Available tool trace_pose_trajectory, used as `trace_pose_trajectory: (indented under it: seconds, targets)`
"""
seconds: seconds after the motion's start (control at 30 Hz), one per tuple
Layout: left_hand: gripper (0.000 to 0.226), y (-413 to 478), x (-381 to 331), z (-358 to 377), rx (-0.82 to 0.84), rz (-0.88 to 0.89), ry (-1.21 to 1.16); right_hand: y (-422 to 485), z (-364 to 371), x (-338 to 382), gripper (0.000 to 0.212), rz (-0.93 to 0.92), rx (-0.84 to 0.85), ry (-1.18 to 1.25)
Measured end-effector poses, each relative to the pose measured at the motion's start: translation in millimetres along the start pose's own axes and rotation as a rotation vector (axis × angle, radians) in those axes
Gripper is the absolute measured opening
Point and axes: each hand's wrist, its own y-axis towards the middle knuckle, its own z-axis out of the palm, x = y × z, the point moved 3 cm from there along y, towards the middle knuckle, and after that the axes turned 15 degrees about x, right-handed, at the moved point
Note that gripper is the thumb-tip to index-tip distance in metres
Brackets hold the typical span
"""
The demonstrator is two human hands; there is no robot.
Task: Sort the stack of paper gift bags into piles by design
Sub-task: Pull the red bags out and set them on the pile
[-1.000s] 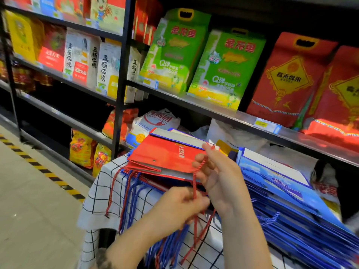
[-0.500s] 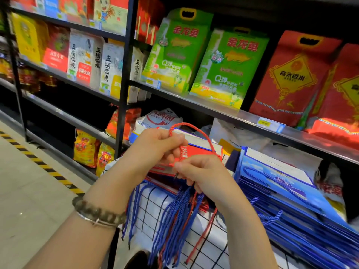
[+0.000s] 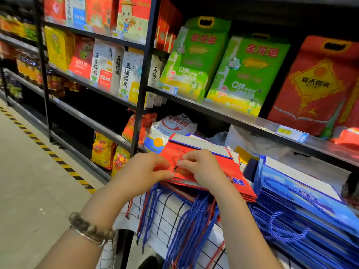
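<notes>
red bag, right hand pinching its cord

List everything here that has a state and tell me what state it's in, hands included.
Left hand, pinches the red bag's near edge.
Right hand, pinches the red cord.
Red bag, folded flat, topmost of its pile.
Red cord, laid up over the red bag's face.
Blue bags, folded flat, piled to the right, cords hanging over the near edge.
</notes>
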Motion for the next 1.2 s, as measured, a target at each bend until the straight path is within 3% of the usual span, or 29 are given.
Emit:
trace_pose_trajectory:
  seconds: [0.13,0.27,0.37,0.53,0.67,0.8,0.97,1.1,1.2]
  targets:
    - [0.025,1,3,-4,-0.063,0.013,0.048,6,3,-5,0.013,0.017,0.042,-0.219]
    - [0.033,2,10,2,0.019,0.009,0.109,6,1,-4,0.013,0.016,0.048,-0.251]
    - [0.028,1,7,3,0.027,0.039,0.180,8,5,-3,0.018,0.028,0.090,-0.350]
    - [0.076,5,-1,-2,-0.140,0.080,0.434,12,8,2,0.038,0.009,0.091,-0.542]
    - [0.064,4,-6,-5,-0.300,0.105,0.417,2,4,3,0.028,-0.030,0.260,-0.363]
    - [0.039,-3,-20,3,-0.529,0.045,0.434,6,1,-1,0.025,-0.012,0.246,-0.539]
    - [0.037,2,-24,26,-0.320,-0.285,0.479,8,0,-2,0.025,0.002,0.221,-0.510]
    - [0.017,8,-29,30,-0.238,-0.316,0.614,9,2,-4,0.027,-0.013,0.201,-0.541]
    - [0.019,3,-32,27,-0.149,-0.294,0.491,6,2,-9,0.025,-0.026,0.141,-0.562]
